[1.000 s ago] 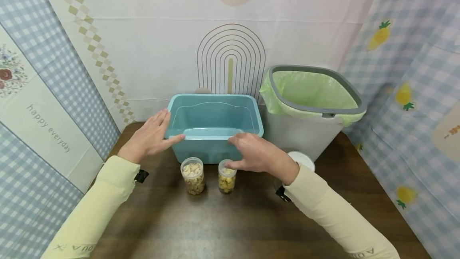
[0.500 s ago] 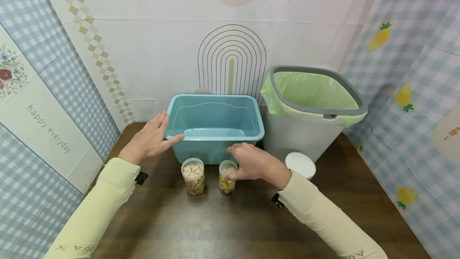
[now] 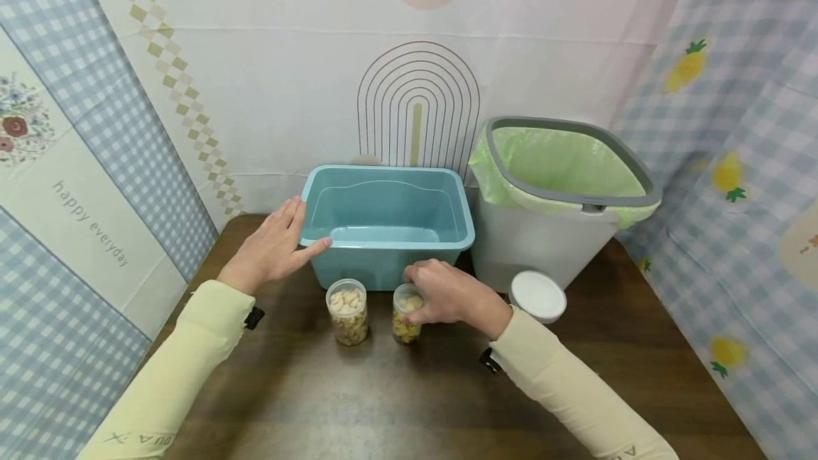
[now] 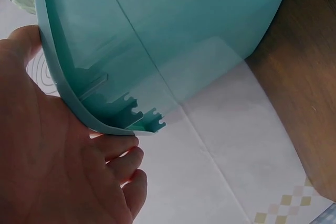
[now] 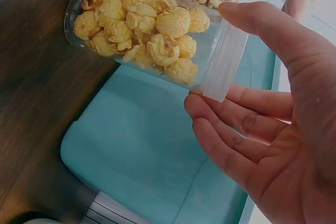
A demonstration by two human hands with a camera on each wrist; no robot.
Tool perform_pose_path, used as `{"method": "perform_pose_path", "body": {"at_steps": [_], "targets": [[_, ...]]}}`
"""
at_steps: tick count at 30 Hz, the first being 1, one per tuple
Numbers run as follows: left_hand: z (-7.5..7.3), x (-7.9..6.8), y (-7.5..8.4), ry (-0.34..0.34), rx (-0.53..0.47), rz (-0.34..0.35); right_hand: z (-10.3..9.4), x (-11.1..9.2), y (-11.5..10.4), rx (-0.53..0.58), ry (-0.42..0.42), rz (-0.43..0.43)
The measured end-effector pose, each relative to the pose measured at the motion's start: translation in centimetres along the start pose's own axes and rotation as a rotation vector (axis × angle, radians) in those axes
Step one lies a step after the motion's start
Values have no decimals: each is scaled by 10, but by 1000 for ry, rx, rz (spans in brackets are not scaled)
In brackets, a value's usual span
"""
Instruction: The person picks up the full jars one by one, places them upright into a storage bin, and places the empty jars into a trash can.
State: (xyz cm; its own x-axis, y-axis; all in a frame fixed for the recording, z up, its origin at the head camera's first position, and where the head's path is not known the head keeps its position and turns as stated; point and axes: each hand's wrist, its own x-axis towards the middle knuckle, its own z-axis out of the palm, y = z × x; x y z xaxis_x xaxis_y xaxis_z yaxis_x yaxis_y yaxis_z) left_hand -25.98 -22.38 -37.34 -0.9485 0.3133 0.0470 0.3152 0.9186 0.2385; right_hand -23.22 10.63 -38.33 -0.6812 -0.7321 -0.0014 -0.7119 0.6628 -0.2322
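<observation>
In the head view my right hand (image 3: 447, 293) reaches down to a clear jar of popcorn (image 3: 404, 332). The right wrist view shows the thumb and fingertips pinching the pale, translucent band (image 5: 224, 61) at the top of this jar, one on each side. My left hand (image 3: 271, 243) lies along the left front corner of a teal plastic bin (image 3: 383, 245), its fingers extended and the thumb at the rim, as the left wrist view also shows. Just left of the popcorn jar stands a clear jar of cashews (image 3: 348, 318).
A grey trash can (image 3: 543, 240) with a green liner (image 3: 569, 162) stands right of the bin. In front of it is a container with a white lid (image 3: 539, 295). Everything stands on a dark wooden table (image 3: 358, 403), with patterned cloth behind and at both sides.
My right hand has come down from beside the bin's front rim to the popcorn jar and now grips its top. The left hand has stayed by the bin's corner.
</observation>
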Motion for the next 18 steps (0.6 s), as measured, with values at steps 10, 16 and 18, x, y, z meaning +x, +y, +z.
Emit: {"method": "perform_pose_path", "body": {"at_steps": [10,16,18], "targets": [[-2,0,0,2,13,16,-4,4,2,-26,-18,-14],[-1,1,-1,-18,21,10,-18,0,-3,-49,-21,-28],[-2,1,-2,-21,22,9,-23,-1,-5,-54,-27,-33]]}}
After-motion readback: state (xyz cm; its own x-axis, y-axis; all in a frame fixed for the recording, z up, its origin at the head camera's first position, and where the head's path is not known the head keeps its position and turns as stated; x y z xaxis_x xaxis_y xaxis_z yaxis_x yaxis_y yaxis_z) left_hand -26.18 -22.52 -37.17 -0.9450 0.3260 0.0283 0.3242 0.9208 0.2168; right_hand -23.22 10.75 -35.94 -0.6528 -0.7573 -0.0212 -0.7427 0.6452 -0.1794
